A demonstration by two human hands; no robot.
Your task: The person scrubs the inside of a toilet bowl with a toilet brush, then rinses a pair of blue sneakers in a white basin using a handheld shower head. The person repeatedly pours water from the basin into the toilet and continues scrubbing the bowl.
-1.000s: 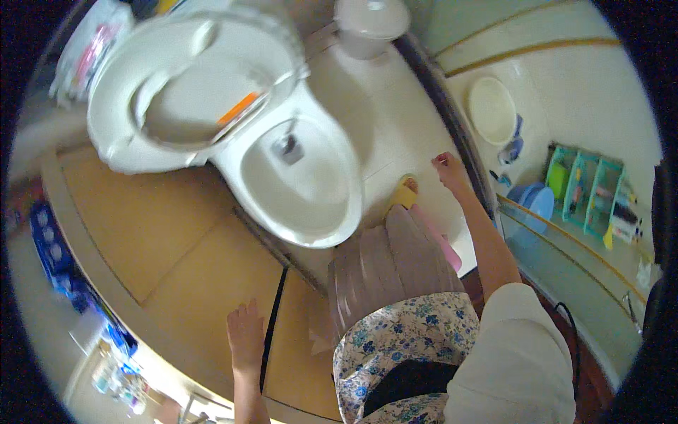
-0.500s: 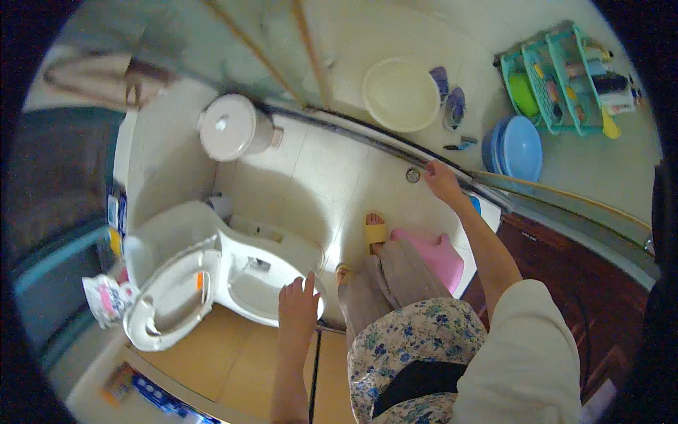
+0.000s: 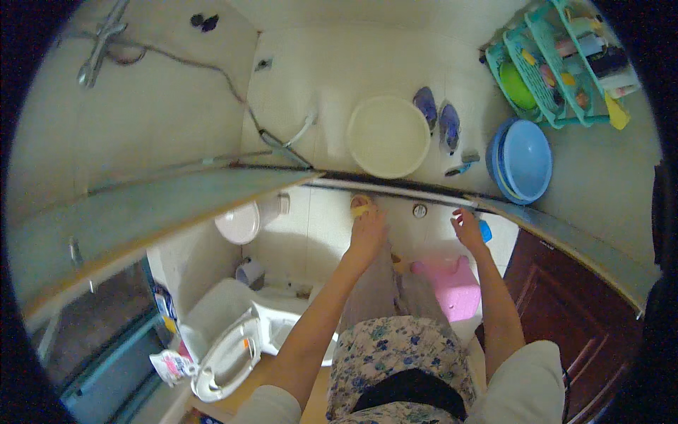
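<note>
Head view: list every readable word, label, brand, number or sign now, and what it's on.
None can be read.
White-and-pink bag: print too blurred.
Blue-and-white package: too small and blurred.
Dark red panel: pale mark near its upper edge, too small.

My left forearm [image 3: 318, 332] blocks a good chunk of the toilet bowl [image 3: 277, 328], so I can't see its middle. Back of my left grip [image 3: 364, 227] is all I get; palm's hidden, and it covers part of the yellow slipper [image 3: 361, 209]. Can't tell if they touch. My right grip [image 3: 466, 229] partly hides some blue thing [image 3: 485, 230], no clue what. Glass panel [image 3: 176, 225] cuts across the lidded bin [image 3: 239, 223]. Shower tap [image 3: 104, 42] runs off the top edge. Bottles in the teal rack [image 3: 534, 67] are mush, and the plastic package [image 3: 169, 367] is too blurry to make out.
</note>
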